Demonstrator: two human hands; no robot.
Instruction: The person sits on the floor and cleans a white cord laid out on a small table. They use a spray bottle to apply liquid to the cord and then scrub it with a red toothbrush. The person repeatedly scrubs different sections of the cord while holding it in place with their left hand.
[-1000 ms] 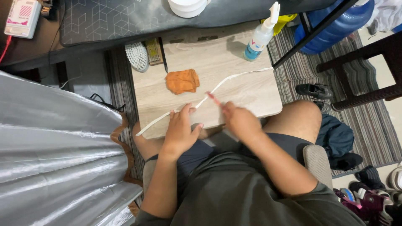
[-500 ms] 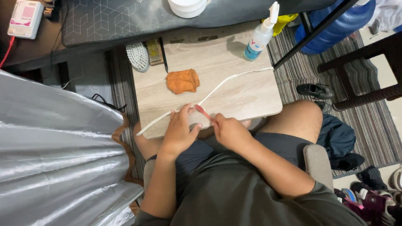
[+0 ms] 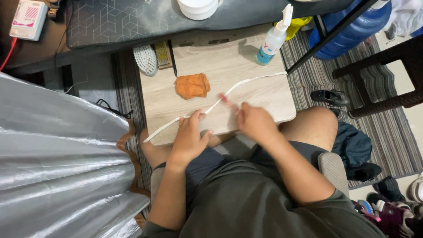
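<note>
A: How is the white strip [image 3: 246,83] laid relative to the hands?

B: Its long axis is run diagonally across the small wooden table [image 3: 273,110], from the near corner outside the left hand [image 3: 190,137] up to the far edge beyond the right hand [image 3: 252,122]. The middle of it is crossed just ahead of both hands.

A: Which hand is nearer to it?

B: The left. The strip is pinched between the left thumb and fingertips [image 3: 201,115], the hand being closed lightly on it. The right hand is blurred; a small reddish object [image 3: 224,98] is seen at its fingertips, touching or just over the strip, but whether it is gripped cannot be told.

A: And the remaining length?

B: The longer free part is left lying beyond the right hand, away from the body. An orange cloth [image 3: 192,85] is seen farther out from the left hand, apart from the strip, and a spray bottle [image 3: 273,39] well beyond the right hand.
</note>
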